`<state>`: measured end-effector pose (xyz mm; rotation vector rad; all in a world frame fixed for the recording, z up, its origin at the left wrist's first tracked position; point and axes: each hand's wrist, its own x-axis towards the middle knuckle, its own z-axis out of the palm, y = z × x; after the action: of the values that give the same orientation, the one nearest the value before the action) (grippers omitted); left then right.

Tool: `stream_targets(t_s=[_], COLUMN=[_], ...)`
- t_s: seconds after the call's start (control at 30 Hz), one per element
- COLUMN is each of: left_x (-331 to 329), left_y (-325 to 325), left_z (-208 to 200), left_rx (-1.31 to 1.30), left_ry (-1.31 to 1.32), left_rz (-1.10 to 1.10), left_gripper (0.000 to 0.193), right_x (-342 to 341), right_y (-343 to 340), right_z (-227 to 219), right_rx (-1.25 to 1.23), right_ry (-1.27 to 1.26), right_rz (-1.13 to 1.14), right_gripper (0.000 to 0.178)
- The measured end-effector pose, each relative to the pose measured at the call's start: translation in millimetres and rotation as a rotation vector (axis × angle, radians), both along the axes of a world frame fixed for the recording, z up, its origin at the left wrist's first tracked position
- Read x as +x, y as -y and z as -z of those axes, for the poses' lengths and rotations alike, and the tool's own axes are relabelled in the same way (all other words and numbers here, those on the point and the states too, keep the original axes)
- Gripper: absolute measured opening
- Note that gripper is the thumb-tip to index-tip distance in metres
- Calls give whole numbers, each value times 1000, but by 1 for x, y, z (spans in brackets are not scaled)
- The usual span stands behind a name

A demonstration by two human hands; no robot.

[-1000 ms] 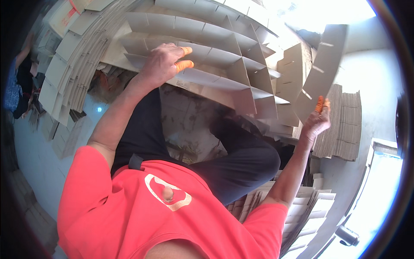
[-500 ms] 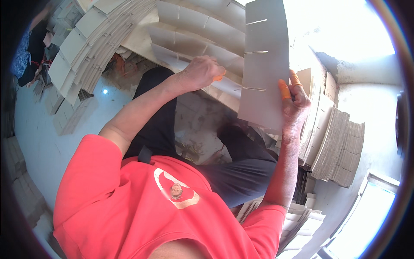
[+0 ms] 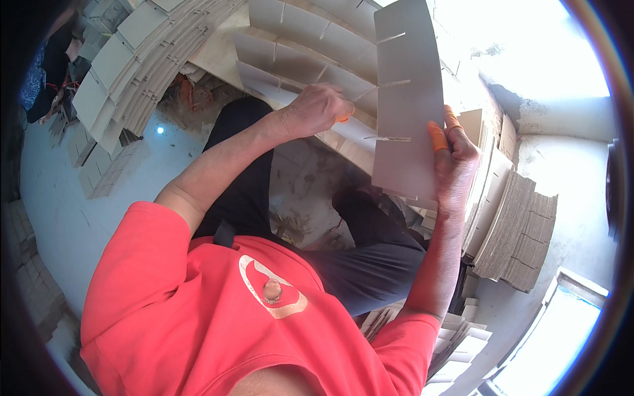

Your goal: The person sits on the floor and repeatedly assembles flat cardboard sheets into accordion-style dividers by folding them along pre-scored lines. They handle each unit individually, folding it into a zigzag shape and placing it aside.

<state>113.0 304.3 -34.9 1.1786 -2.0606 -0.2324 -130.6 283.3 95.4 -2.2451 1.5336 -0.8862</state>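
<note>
A pale grey slotted cardboard strip (image 3: 408, 105) stands upright in my right hand (image 3: 456, 155), pinched at its right edge with fingers in orange finger covers. Several narrow slots cut in from its left edge. My left hand (image 3: 318, 111) is curled closed at the front of a row of longer slotted cardboard strips (image 3: 310, 58), which stand on edge across the work surface. An orange cover shows on one left finger. Whatever those fingers hold is hidden behind the knuckles. Ends of the long strips meet the upright strip's left edge, near its slots.
A tall leaning stack of slotted cardboard (image 3: 125, 72) rises at the far left. More cardboard bundles (image 3: 515, 228) stand by the wall on the right, with loose pieces (image 3: 462, 343) below them. My legs (image 3: 363, 274) are bent under the work surface's edge. A person's dark clothing (image 3: 56, 72) shows far left.
My left hand has shifted slightly right, closer to the upright strip. The upright strip has moved a little lower against the long ones, still in my right hand.
</note>
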Motion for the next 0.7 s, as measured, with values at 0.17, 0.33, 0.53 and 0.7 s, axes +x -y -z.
stream_targets(t_s=[0.17, 0.33, 0.53, 0.7], left_x=[2, 0, 0, -1], left_y=[3, 3, 4, 6], left_z=[3, 0, 4, 1], left_rx=[-26, -61, -68, -52], left_ry=[-15, 0, 10, 26], left_rz=[1, 6, 6, 16], left_gripper=[4, 5, 8, 8], right_x=[0, 0, 11, 14], right_y=[2, 3, 0, -2], right_z=[-9, 17, 11, 19], right_rx=[123, 7, 20, 5], right_ry=[62, -33, -18, 4], right_rz=[64, -42, -18, -45], right_gripper=[10, 12, 10, 25])
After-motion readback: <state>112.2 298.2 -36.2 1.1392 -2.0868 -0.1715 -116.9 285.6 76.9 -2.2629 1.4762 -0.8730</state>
